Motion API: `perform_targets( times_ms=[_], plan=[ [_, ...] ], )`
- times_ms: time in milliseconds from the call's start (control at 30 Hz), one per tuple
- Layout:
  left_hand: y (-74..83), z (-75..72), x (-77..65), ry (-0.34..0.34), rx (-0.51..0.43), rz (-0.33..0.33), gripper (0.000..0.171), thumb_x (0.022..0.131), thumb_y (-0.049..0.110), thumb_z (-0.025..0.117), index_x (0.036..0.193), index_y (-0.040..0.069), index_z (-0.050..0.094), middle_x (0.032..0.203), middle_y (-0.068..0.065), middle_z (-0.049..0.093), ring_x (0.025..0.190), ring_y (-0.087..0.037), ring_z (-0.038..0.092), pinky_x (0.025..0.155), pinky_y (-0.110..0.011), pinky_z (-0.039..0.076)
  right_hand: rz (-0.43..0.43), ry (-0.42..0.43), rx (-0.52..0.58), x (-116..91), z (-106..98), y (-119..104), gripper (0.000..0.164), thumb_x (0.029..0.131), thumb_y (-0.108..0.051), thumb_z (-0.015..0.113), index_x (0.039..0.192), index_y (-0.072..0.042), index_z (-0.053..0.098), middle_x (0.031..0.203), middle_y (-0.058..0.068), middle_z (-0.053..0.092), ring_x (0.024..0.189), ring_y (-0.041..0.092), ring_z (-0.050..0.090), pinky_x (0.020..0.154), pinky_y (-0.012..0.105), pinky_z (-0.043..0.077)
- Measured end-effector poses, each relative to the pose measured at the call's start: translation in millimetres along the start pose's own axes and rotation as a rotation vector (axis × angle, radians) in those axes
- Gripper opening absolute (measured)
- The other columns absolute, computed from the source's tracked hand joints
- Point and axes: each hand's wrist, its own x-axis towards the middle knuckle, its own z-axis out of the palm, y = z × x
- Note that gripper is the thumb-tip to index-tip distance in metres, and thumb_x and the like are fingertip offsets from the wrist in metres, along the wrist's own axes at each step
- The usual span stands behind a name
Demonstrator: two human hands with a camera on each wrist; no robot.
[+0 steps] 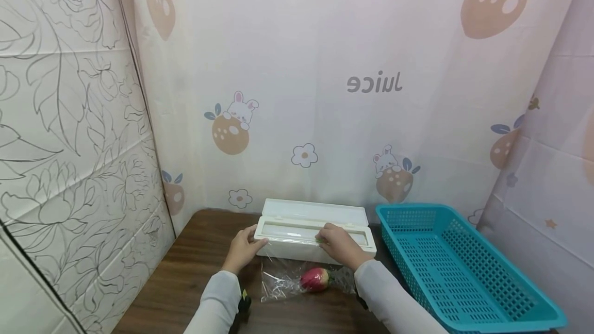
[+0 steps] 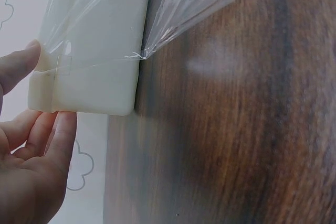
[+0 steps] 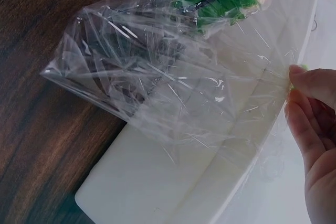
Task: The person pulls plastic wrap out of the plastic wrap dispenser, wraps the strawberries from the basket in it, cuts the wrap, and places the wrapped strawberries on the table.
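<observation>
The right hand (image 1: 341, 247) had its grip, thumb against fingertips, pinched on a small greenish piece (image 3: 291, 85) at the long edge of a white box (image 1: 297, 250). The left hand (image 1: 243, 247) held the box's left end, its thumb on the near upper edge and the other fingers round the end. The hands were well apart along the box.

The box stood near the back of the worktop (image 1: 169, 274), its lid (image 1: 315, 210) raised on the far side against the patterned backdrop. A long framed opening ran across its top, between the hands.

Clear film (image 1: 280, 283) passed over the near side of the box and spread, creased and shiny, onto the wood in front. Amid it, just before the box and between the forearms, lay a pink-red item (image 1: 315, 279) with a paler end towards the right; whether the film wrapped it fully could not be told. The right wrist view showed green, leaf-like parts on it.

Pale sleeves (image 1: 394, 300) covered both arms. To the right, near the box's end, sat a turquoise slotted basket (image 1: 445, 272). Behind hung a backdrop (image 1: 287, 40) of rabbits and fruit with mirrored lettering; floral line drawings covered the left-hand cloth (image 1: 69, 117).
</observation>
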Motion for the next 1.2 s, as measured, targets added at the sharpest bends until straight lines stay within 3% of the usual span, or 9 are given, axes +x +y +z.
perform_targets(
  times_ms=[233,700,1200],
  plan=[
    [0.5,-0.3,-0.2,-0.003,-0.001,0.005,0.063,0.088,0.026,0.079,0.136,-0.007,0.055,0.117,-0.02,0.059,0.104,-0.034,0.065,0.084,-0.044,0.057,-0.027,-0.024,-0.019,0,-1,-1,0.016,0.086,-0.001,0.076,0.1,-0.006,0.072,0.092,0.0,0.062,0.087,0.017,0.066,0.078,0.03,0.057],
    [1.8,-0.5,-1.2,0.002,0.002,0.023,0.062,0.088,0.023,0.08,0.134,-0.009,0.056,0.116,-0.021,0.06,0.102,-0.033,0.065,0.083,-0.043,0.056,-0.166,-0.034,-0.145,3,4,0,0.018,0.09,0.005,0.069,0.105,-0.005,0.071,0.095,0.002,0.06,0.093,0.018,0.066,0.083,0.027,0.056],
    [-3.3,1.7,-1.7,0.004,-0.001,0.009,0.064,0.088,0.028,0.08,0.136,-0.006,0.056,0.117,-0.018,0.059,0.102,-0.031,0.065,0.083,-0.041,0.057,-0.267,-0.001,-0.215,0,10,-4,0.023,0.09,0.008,0.067,0.11,-0.004,0.069,0.097,0.002,0.057,0.093,0.015,0.063,0.086,0.024,0.054]
  ],
)
